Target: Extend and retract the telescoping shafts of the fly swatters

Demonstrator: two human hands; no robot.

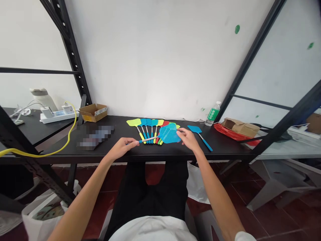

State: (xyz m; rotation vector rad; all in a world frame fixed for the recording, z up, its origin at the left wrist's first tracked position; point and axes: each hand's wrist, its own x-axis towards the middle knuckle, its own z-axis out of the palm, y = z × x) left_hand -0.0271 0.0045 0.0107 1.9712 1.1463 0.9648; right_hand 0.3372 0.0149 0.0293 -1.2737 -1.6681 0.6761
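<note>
My left hand [123,146] is closed on the handle end of a blue fly swatter [167,134], held level just above the black table [150,150]. My right hand [188,138] touches the swatter's blue mesh head with pinched fingers. Beneath it lies a fanned row of several fly swatters [147,129] in yellow, blue, green and red, heads toward the wall. One more blue swatter [200,135] lies alone to the right of my right hand.
A green-labelled water bottle [213,113] stands at the back right beside a cardboard box on red bags [239,129]. An open cardboard box [93,112] sits back left. A yellow cable [60,144] and a power strip [57,115] lie left. Black rack posts frame both sides.
</note>
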